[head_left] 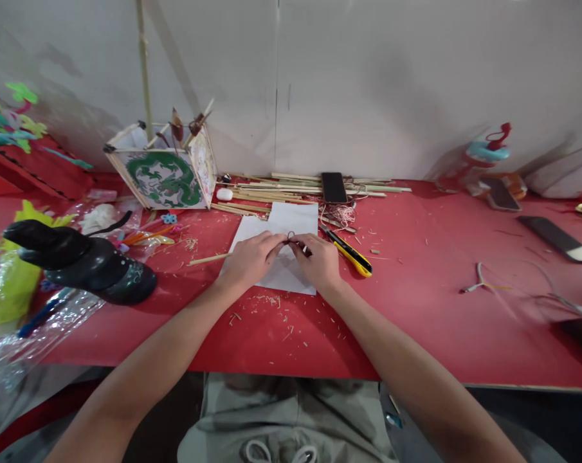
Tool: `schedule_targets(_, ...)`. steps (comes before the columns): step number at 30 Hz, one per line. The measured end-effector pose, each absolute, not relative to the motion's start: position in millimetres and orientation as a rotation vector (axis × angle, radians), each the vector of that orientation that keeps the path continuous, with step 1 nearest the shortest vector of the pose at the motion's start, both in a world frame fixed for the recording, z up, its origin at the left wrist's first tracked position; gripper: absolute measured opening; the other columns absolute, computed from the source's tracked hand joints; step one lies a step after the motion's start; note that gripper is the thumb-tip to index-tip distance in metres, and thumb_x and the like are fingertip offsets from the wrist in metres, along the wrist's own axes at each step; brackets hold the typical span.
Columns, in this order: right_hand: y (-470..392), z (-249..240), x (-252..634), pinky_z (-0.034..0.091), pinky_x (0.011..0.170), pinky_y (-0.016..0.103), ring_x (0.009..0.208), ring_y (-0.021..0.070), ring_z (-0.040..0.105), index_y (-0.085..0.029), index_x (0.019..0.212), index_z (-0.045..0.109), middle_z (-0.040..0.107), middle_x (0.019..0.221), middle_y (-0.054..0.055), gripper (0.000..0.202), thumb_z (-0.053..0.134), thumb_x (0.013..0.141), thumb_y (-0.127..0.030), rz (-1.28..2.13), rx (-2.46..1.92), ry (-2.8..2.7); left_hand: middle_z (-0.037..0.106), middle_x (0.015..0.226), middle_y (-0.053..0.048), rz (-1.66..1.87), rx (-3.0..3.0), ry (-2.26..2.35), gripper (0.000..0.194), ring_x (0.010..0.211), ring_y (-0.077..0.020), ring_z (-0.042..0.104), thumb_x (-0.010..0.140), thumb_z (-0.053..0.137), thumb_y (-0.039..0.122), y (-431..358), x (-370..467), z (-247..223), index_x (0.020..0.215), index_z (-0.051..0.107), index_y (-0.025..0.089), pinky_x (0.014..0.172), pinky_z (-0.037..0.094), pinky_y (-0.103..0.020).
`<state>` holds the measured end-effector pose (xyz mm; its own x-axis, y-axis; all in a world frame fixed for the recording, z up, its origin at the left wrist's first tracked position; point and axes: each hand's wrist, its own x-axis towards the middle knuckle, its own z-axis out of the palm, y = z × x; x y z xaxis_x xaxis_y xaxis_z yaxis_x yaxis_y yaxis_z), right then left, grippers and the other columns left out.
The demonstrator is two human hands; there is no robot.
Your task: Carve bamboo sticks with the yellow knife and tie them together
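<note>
Both hands meet over white paper (285, 280) on the red table. My left hand (252, 256) is closed, its fingertips pinching one side of a thin dark cord (291, 235) that forms a small loop. The fingertips of my right hand (319, 258) pinch the cord from the other side, close to the left fingertips. A pale thin stick (208, 259) pokes out to the left of my left hand. Just right of my right hand lies a yellow and black utility knife (352, 255). Whatever else sits between the fingers is too small to tell.
A black bottle (85, 263) stands at the left. Behind it is a box lantern (168, 177) with a green dragon. Bamboo sticks (252, 194) and a phone (334, 188) lie along the wall; a white cable (481, 280) is at the right. Shavings dot the table's front.
</note>
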<state>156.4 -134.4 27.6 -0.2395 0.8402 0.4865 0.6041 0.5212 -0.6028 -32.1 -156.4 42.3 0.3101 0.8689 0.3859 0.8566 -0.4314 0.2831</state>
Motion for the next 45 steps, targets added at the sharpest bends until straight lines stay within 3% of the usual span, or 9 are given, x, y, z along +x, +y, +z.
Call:
schedule_targets(18,-135,30,156,0.047,0.071,0.029,0.089,0.0222,0.072,-0.023,0.111,0.07,0.078,0.11,0.005,0.021,0.054,0.098,-0.026,0.286,-1.362,-2.072,0.07,0.109,-0.003,0.655,2.531,1.711,0.028,0.097,-0.0201,0.07,0.105,0.043,0.033,-159,-28,46,0.126,0.062,0.03,0.077,0.051,-0.03)
schedule_targets(28,-133,25,154,0.035,0.058,0.03,0.077,0.0213,0.068,-0.02,0.113,0.064,0.074,0.107,0.008,0.026,0.042,0.099,-0.02,0.146,-1.403,-2.273,0.072,0.105,-0.004,0.603,2.538,1.752,0.029,0.094,-0.0217,0.071,0.105,0.042,0.033,-162,-28,51,0.126,0.063,0.03,0.072,0.05,-0.032)
schedule_targets(45,-139,17,153,0.044,0.065,0.026,0.085,0.0204,0.07,-0.018,0.114,0.064,0.073,0.109,0.009,0.028,0.04,0.101,-0.023,0.116,-1.3,-2.272,0.067,0.115,-0.005,0.671,2.396,1.725,0.019,0.094,-0.02,0.069,0.1,0.05,0.028,-168,-19,52,0.111,0.065,0.026,0.075,0.051,-0.033)
